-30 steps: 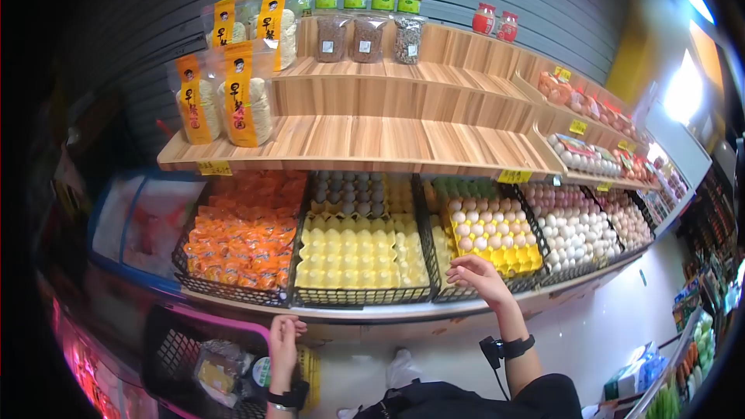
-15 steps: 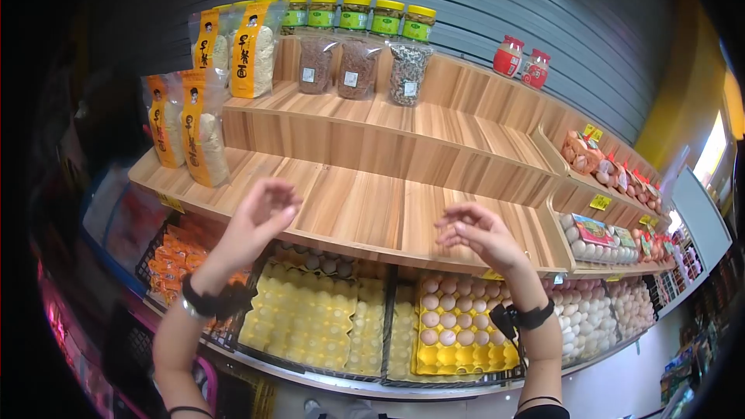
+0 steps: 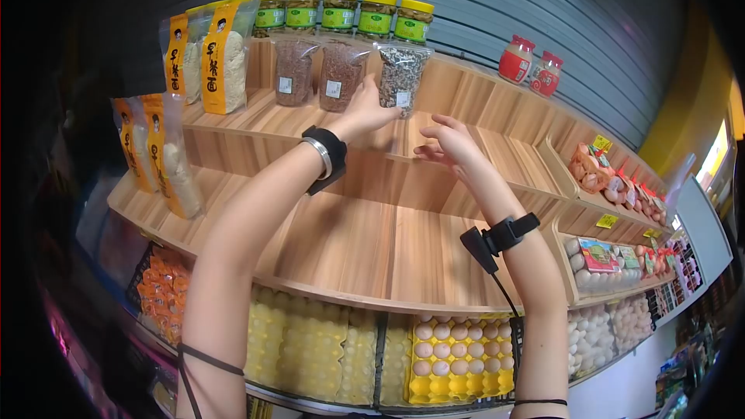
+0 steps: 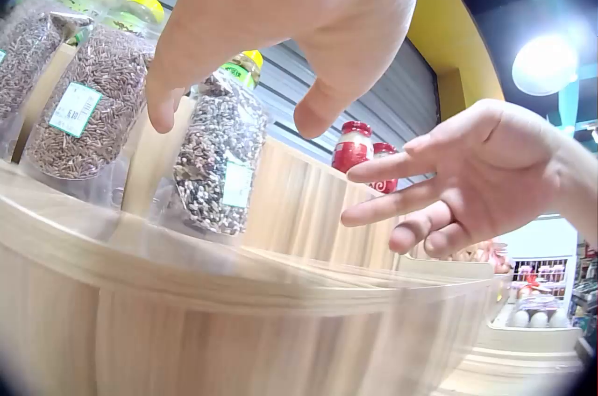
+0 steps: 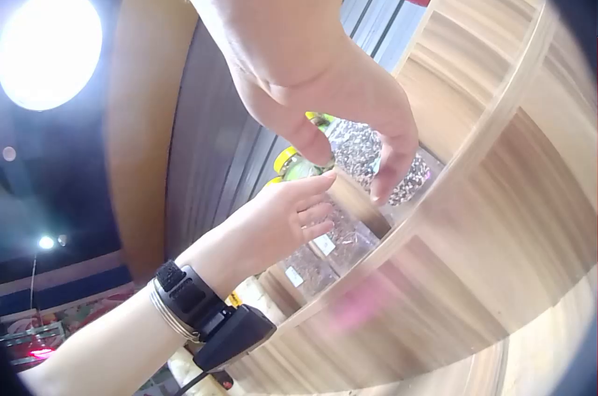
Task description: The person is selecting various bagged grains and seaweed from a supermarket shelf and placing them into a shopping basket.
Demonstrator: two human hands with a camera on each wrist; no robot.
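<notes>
Left hand (image 3: 363, 114) in upper centre of frame, fingers loosely spread, tips at seed bag (image 3: 401, 77); possibly touching, view too blurred to tell. Seed bag upright on upper wooden shelf (image 3: 256, 116), below yellow-lidded jars (image 3: 378, 14). Right hand (image 3: 446, 140) just right of left hand, fingers spread, holding nothing.

Right hand (image 5: 318, 88) open over shelf edge (image 5: 467, 158); left hand (image 5: 276, 219) near seed bag (image 5: 353, 148).

At the left end of the upper shelf (image 3: 256, 120), the orange label (image 3: 211, 50) on the noodle bag (image 3: 231, 70) reads 早餐面. White stickers (image 3: 403, 98) on the grain bags (image 3: 397, 70) before me are too small to read.
</notes>
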